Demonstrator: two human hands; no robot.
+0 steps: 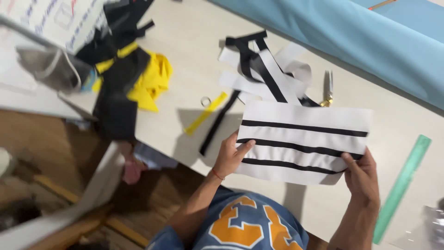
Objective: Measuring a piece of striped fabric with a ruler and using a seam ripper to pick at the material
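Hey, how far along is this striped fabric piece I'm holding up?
Done: three black stripes cross the white rectangular fabric panel. In hand: left hand and right hand each keep a grip on one end of it above the pale table. Left: loose black and white fabric strips and gold-handled scissors lie behind it.

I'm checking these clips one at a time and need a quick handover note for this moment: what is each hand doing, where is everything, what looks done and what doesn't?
Left hand: grip on the left edge of the white fabric panel, thumb on top.
Right hand: grip on the panel's lower right corner.
The panel is held flat just above the table, with three black stripes across it.
Behind it: a pile of black and white strips, scissors, a yellow strip and a black strip.
Green ruler lies to the right, yellow and black cloth to the far left.
Done: stripes sit on the panel. Whether they are fastened cannot be told.
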